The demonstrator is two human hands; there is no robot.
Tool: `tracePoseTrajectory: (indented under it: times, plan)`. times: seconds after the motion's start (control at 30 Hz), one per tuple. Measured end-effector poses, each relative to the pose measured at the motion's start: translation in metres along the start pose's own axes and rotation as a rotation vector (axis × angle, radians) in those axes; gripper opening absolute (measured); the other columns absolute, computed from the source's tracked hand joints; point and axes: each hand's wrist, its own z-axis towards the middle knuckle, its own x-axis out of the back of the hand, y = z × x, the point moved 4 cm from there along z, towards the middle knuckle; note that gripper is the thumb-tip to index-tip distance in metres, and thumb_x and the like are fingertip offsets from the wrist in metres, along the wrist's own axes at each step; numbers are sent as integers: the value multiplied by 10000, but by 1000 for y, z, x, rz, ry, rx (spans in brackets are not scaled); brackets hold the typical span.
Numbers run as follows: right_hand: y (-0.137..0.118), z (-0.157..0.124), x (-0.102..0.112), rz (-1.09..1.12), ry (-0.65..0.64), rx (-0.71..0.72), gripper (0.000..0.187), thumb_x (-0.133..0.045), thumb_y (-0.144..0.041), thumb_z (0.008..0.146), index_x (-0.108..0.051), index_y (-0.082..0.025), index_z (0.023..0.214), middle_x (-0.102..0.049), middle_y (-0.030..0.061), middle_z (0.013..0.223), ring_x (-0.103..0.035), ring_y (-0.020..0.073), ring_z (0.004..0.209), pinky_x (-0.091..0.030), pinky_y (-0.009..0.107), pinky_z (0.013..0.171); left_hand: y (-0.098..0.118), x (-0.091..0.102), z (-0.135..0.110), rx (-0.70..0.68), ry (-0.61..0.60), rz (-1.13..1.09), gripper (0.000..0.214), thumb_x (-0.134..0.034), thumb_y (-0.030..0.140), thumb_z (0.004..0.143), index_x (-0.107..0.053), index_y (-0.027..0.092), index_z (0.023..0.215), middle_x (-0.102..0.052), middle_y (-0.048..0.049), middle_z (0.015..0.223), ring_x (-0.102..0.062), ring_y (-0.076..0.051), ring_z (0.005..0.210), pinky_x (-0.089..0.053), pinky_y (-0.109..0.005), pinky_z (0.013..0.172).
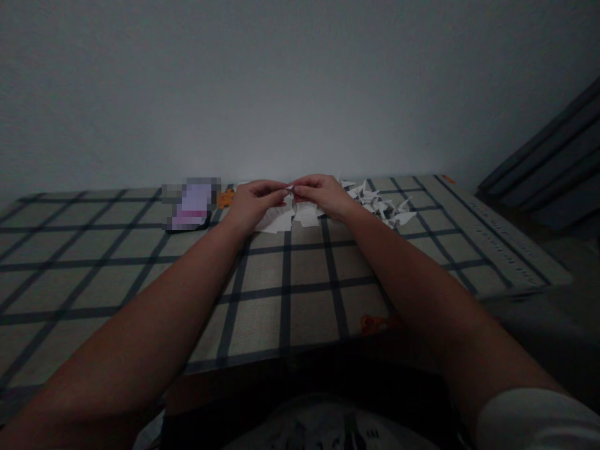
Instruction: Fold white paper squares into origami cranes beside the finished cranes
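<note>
Both arms reach far forward over a checked cloth (pixel 140 275). My left hand (pixel 255 203) and my right hand (pixel 321 194) meet fingertip to fingertip and pinch a small piece of white paper (pixel 289 187) between them. Under the hands lie loose white paper sheets (pixel 281 220). The paper's shape inside the fingers is mostly hidden.
A pile of several folded white paper figures (pixel 382 206) lies just right of my right hand. A blurred purple-white object on a dark base (pixel 192 205) sits to the left, with an orange item (pixel 225 199) beside it. A plain wall (pixel 300 87) rises behind; dark slatted furniture (pixel 544 169) stands at right.
</note>
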Motion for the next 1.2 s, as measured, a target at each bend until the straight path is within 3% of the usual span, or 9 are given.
tracePoseTrajectory:
  times: [0.23, 0.37, 0.63, 0.73, 0.83, 1.0, 1.2]
  plan:
    - [-6, -4, -3, -135, 66, -24, 145, -710, -295, 835, -710, -151, 828, -725, 42, 835, -642, 113, 770, -541, 262, 781, -3, 1, 2, -27, 46, 107, 359, -815, 488, 698, -778, 163, 846, -747, -61, 771, -694, -171, 705, -602, -314, 729]
    - [-3, -1, -4, -183, 77, 13, 151, -719, -302, 823, -710, -151, 833, -722, 35, 818, -634, 115, 763, -528, 262, 775, -4, 0, 3, -86, 95, 170, 342, -774, 498, 740, -770, 170, 837, -751, -53, 791, -703, -176, 702, -584, -300, 697]
    - [-2, 0, -9, -100, 72, 6, 91, -697, -204, 810, -686, -143, 876, -710, 29, 831, -636, 106, 746, -539, 259, 764, 12, 1, -5, -172, 169, 427, 246, -723, 420, 794, -762, 178, 817, -738, -42, 752, -678, -170, 721, -531, -278, 702]
    - [-2, 0, -9, -95, 86, 6, 103, -678, -173, 807, -631, -162, 898, -691, 7, 799, -644, 106, 744, -544, 255, 754, 13, -1, -5, -207, 151, 394, 288, -727, 358, 785, -740, 183, 1014, -737, -34, 820, -674, -154, 749, -526, -260, 715]
    - [0, -1, -11, -107, 74, 61, 241, -668, -155, 796, -550, -204, 1000, -653, -42, 727, -641, 103, 717, -532, 238, 714, 11, -3, -4, -226, 135, 359, 407, -724, 306, 776, -686, 192, 1165, -712, -16, 814, -658, -139, 732, -516, -248, 703]
    - [3, -3, -13, -182, 46, 150, 328, -631, -163, 801, -463, -239, 1072, -600, -81, 687, -622, 99, 694, -505, 230, 691, 8, -5, -4, -219, 87, 324, 431, -714, 278, 766, -658, 206, 1187, -648, 17, 732, -616, -127, 649, -498, -235, 623]
    - [-1, -3, -13, -142, 65, 122, 323, -570, -118, 812, -445, -251, 1079, -577, -80, 706, -631, 102, 717, -516, 241, 730, 4, -7, -2, -159, 53, 156, 515, -697, 330, 793, -561, 215, 1277, -669, 10, 759, -654, -134, 677, -557, -271, 703]
